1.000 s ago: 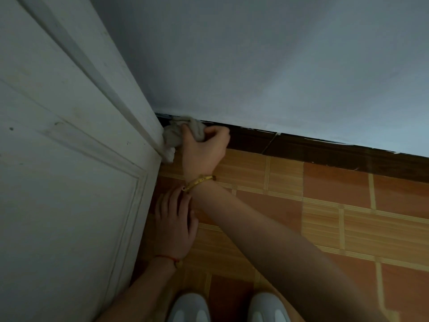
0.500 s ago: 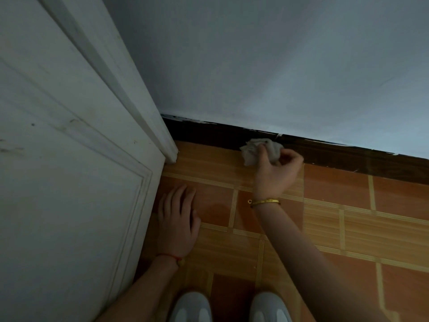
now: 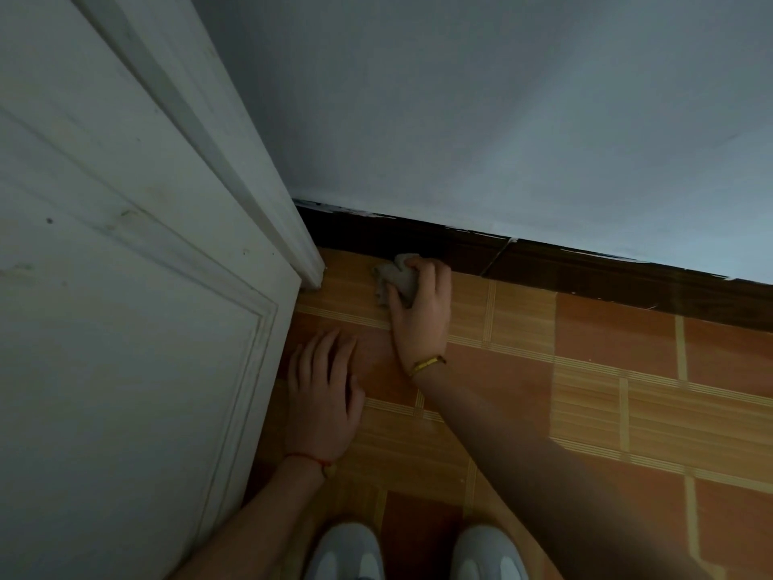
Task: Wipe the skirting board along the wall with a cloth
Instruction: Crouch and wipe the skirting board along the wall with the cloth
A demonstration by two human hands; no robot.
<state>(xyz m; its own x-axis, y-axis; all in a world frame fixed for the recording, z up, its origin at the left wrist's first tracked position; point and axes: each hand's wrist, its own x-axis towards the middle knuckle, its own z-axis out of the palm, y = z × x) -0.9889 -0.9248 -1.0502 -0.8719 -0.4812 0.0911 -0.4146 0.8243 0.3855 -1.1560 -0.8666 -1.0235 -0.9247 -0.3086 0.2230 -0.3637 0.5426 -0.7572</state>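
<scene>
A dark brown skirting board [image 3: 585, 272] runs along the foot of the pale wall [image 3: 502, 119], from the door frame out to the right. My right hand [image 3: 422, 316], with a gold bangle at the wrist, is closed around a crumpled grey cloth [image 3: 395, 278]. The cloth sits at the base of the skirting board, a little right of the door frame. My left hand [image 3: 322, 395] lies flat on the tiled floor with its fingers spread, holding nothing; a red string circles its wrist.
A white panelled door [image 3: 125, 328] and its frame [image 3: 305, 253] fill the left side. The floor [image 3: 627, 391] is orange and tan tiles. My two pale shoes [image 3: 418, 554] show at the bottom edge.
My right hand swept the cloth right along the skirting board from the door frame, then came back left and lower to the board's base. My left hand stayed flat on the floor.
</scene>
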